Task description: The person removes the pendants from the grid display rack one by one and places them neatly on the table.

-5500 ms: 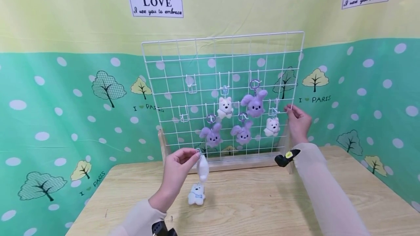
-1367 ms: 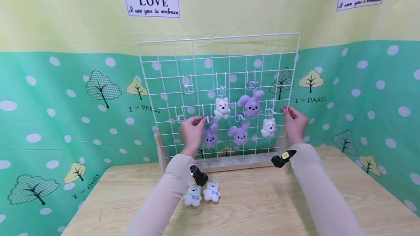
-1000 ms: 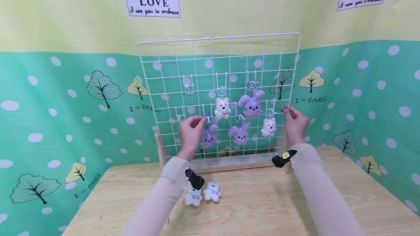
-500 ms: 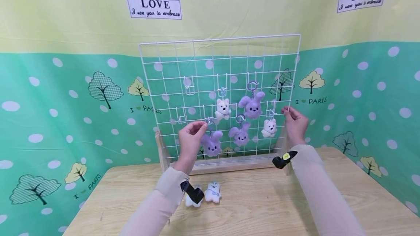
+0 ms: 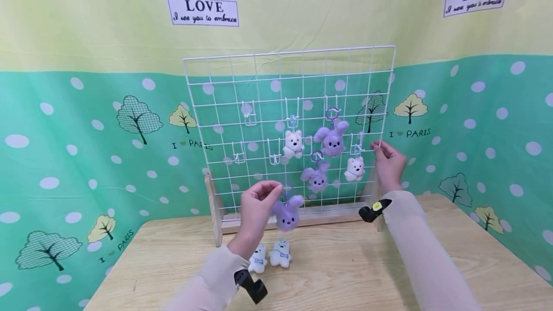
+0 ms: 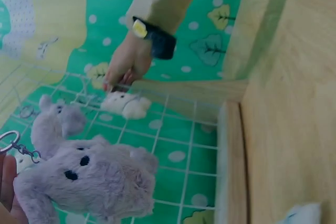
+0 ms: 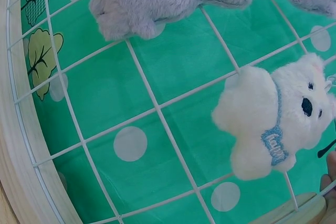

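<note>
My left hand (image 5: pixel 256 208) pinches the ring of a purple bunny plush keychain (image 5: pixel 287 216), which dangles in front of the lower part of the white wire grid (image 5: pixel 289 53). Close up in the left wrist view, the furry bunny (image 6: pixel 100 179) hangs from a silver ring and chain beside the fingers. At the grid's right edge, my right hand (image 5: pixel 390 164) grips the side wire. Near it hangs a white dog plush keychain (image 5: pixel 355 169), wearing a blue strap in the right wrist view. Another white dog (image 5: pixel 294 144) and two purple bunnies (image 5: pixel 332 139) also hang on the grid.
Two white plush keychains (image 5: pixel 282 253) lie on the wooden table (image 5: pixel 345 277), one partly behind the left wrist. Three bare hooks (image 5: pixel 275 158) show on the grid's left side. A wooden base (image 5: pixel 319 215) supports the grid; a patterned curtain (image 5: pixel 86 167) stands behind.
The left hand first set a white plush on the table, then took the lower-left purple bunny off its hook and brought it down and forward. The right hand stays on the grid's edge.
</note>
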A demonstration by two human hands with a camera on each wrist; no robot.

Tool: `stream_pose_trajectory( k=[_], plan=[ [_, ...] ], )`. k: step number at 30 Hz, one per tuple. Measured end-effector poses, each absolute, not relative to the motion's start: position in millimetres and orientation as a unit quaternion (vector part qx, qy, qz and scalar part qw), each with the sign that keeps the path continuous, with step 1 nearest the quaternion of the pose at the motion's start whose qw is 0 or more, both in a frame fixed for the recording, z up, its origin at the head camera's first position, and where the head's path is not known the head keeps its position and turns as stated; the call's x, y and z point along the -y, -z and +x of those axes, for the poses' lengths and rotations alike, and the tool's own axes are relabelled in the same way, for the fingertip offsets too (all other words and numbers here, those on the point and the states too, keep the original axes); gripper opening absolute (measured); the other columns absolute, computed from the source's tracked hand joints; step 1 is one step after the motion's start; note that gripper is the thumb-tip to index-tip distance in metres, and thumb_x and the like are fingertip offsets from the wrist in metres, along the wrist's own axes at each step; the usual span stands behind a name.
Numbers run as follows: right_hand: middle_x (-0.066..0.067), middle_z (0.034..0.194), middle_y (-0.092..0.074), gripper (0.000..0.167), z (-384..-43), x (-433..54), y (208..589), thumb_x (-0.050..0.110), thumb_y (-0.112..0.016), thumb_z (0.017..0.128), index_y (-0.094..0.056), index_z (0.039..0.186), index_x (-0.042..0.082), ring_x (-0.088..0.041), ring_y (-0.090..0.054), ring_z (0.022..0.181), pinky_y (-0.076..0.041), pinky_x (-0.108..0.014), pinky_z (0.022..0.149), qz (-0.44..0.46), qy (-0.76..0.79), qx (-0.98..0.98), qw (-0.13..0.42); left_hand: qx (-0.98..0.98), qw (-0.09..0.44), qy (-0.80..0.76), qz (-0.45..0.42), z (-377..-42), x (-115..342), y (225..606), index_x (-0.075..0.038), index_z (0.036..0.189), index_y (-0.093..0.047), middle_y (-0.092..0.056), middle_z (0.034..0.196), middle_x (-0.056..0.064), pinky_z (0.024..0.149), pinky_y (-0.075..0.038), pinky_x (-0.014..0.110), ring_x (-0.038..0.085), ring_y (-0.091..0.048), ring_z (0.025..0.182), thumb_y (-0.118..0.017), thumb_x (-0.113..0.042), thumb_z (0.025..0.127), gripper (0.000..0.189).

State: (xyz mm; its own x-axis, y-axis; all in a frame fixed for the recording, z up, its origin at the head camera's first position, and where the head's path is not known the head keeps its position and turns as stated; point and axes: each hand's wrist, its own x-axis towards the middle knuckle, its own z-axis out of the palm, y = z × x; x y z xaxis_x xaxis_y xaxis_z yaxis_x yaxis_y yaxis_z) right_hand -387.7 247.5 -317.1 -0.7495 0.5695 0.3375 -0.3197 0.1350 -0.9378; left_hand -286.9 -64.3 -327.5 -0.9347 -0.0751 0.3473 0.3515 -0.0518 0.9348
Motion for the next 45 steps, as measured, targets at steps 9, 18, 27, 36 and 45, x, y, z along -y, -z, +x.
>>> stream_pose_trajectory(
  k=[9, 18, 27, 36, 45],
  plan=[
    [0.001, 0.117, -0.066, 0.03, -387.5, -248.4, 317.7, 0.024, -0.059, 0.093, -0.063, 0.12, 0.011, -0.008, -0.06, 0.106, -0.046, -0.022, 0.093, -0.09, -0.654, 0.669, 0.341, 0.665, 0.082, 0.733, -0.115, -262.3, 57.4, 357.7, 0.002, 0.095, -0.065, -0.068, 0.088, 0.008, 0.075, -0.052, 0.023, 0.012, -0.063, 0.078, -0.071, -0.012, 0.083, 0.02],
    [0.001, 0.116, -0.066, 0.03, -387.4, -249.2, 318.2, 0.025, -0.059, 0.093, -0.063, 0.119, 0.01, -0.008, -0.06, 0.105, -0.047, -0.02, 0.092, -0.087, -0.652, 0.669, 0.346, 0.675, 0.021, 0.729, -0.113, -238.6, 53.6, 387.6, 0.004, 0.095, -0.064, -0.069, 0.088, 0.007, 0.076, -0.053, 0.022, 0.012, -0.064, 0.078, -0.072, -0.011, 0.081, 0.022],
    [0.002, 0.115, -0.067, 0.03, -387.8, -250.5, 318.4, 0.024, -0.06, 0.092, -0.064, 0.119, 0.01, -0.007, -0.06, 0.105, -0.047, -0.021, 0.092, -0.096, -0.666, 0.659, 0.338, 0.702, 0.006, 0.692, -0.168, -235.3, 50.9, 413.8, 0.004, 0.093, -0.066, -0.069, 0.086, 0.012, 0.066, -0.05, 0.017, 0.008, -0.062, 0.072, -0.07, -0.011, 0.083, 0.019],
    [0.0, 0.118, -0.065, 0.031, -385.2, -248.3, 317.7, 0.024, -0.06, 0.092, -0.062, 0.121, 0.012, -0.01, -0.059, 0.109, -0.045, -0.023, 0.095, -0.091, -0.67, 0.659, 0.33, 0.716, 0.003, 0.681, -0.154, -257.0, 45.1, 421.5, 0.003, 0.095, -0.065, -0.067, 0.087, 0.008, 0.069, -0.05, 0.018, 0.01, -0.06, 0.076, -0.068, -0.01, 0.085, 0.017],
    [0.001, 0.121, -0.064, 0.033, -386.7, -248.8, 317.0, 0.03, -0.058, 0.093, -0.062, 0.123, 0.015, -0.009, -0.058, 0.11, -0.046, -0.022, 0.093, -0.092, -0.649, 0.679, 0.33, 0.73, 0.027, 0.666, -0.149, -280.8, 36.9, 422.0, 0.002, 0.095, -0.066, -0.068, 0.088, 0.01, 0.068, -0.051, 0.019, 0.012, -0.061, 0.077, -0.066, -0.009, 0.086, 0.014]
  ],
)
